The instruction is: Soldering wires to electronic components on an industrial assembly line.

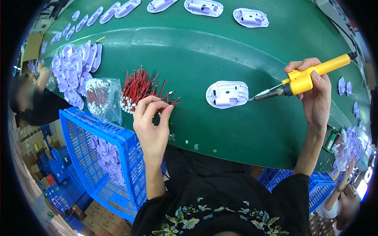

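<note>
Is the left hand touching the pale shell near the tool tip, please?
Apart: the head view shows green table between the left hand and the shell.

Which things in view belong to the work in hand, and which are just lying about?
In use, apparently:
Yellow soldering tool, in the right hand
Pale shell near its tip
Loose red wires at the left hand

Probably just lying about:
Thin yellow stick
Bagged wires
Heaped pale shells
Blue basket

This is an assembly workshop. Pale plastic shells (204, 8) line the green surface (248, 135); co-workers (54, 107) and a blue crate (125, 147) flank it.
</note>
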Demonstrator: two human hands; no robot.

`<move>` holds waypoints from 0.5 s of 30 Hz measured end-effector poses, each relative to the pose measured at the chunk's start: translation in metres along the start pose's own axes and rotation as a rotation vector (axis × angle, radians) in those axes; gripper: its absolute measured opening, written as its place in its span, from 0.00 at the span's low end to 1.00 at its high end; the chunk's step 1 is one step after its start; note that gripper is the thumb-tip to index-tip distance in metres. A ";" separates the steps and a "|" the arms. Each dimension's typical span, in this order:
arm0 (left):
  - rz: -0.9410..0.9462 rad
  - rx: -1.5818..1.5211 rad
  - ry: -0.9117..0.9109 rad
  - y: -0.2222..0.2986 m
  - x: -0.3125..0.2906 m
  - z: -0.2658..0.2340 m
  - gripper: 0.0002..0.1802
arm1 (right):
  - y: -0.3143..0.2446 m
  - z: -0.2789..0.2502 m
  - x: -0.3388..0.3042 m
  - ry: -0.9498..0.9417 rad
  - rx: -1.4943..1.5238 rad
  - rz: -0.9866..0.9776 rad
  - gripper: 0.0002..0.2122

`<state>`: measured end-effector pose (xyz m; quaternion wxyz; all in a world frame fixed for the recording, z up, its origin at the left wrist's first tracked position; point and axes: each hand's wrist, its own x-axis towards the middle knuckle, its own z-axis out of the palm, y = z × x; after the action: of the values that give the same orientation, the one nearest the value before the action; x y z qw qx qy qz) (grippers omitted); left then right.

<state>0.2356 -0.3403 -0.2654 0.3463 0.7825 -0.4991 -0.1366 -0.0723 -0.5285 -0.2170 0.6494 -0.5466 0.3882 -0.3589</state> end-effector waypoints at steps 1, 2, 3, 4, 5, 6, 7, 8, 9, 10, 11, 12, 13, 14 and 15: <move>-0.005 -0.003 -0.001 -0.001 0.002 0.000 0.07 | 0.000 0.003 0.000 0.002 0.000 -0.009 0.15; 0.030 0.073 0.007 -0.002 0.005 -0.001 0.07 | -0.001 0.005 0.000 0.001 -0.026 -0.031 0.15; 0.066 0.151 0.015 -0.002 0.008 0.000 0.08 | -0.001 0.003 0.000 -0.001 -0.027 -0.028 0.15; 0.044 0.184 0.067 -0.003 0.011 0.002 0.07 | 0.000 0.001 0.000 0.006 -0.026 -0.026 0.15; 0.046 0.186 0.066 -0.004 0.015 0.001 0.07 | 0.001 0.000 0.000 0.013 -0.025 -0.024 0.15; 0.063 0.265 0.026 -0.006 0.019 -0.002 0.07 | 0.001 0.000 0.002 0.015 -0.021 -0.024 0.15; 0.078 0.345 -0.017 -0.006 0.021 -0.003 0.07 | 0.001 -0.001 0.003 0.027 -0.023 -0.026 0.16; 0.060 0.309 -0.050 -0.006 0.023 -0.001 0.07 | 0.001 -0.001 0.004 0.040 -0.025 -0.027 0.16; 0.062 0.312 -0.054 -0.007 0.023 -0.001 0.07 | 0.002 -0.002 0.003 0.043 -0.021 -0.025 0.16; 0.092 0.333 -0.073 -0.009 0.023 -0.001 0.07 | 0.002 -0.003 0.003 0.027 -0.022 -0.026 0.16; 0.123 0.354 -0.093 -0.009 0.023 -0.001 0.07 | 0.003 -0.004 0.002 0.013 -0.022 -0.026 0.16; 0.126 0.356 -0.098 -0.008 0.024 -0.003 0.07 | 0.002 -0.005 0.001 0.018 -0.019 -0.023 0.16; 0.091 0.212 -0.044 -0.004 0.024 -0.005 0.06 | 0.002 -0.006 0.001 0.010 -0.017 -0.031 0.16; 0.055 0.068 0.009 0.001 0.025 -0.008 0.05 | 0.002 -0.007 0.002 0.002 -0.014 -0.039 0.16; 0.056 0.040 0.031 0.006 0.026 -0.016 0.05 | 0.002 -0.008 0.002 0.007 -0.009 -0.035 0.16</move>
<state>0.2521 -0.3584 -0.2464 0.3420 0.7769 -0.5182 -0.1045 -0.0783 -0.5333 -0.2197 0.6392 -0.5549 0.3824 -0.3706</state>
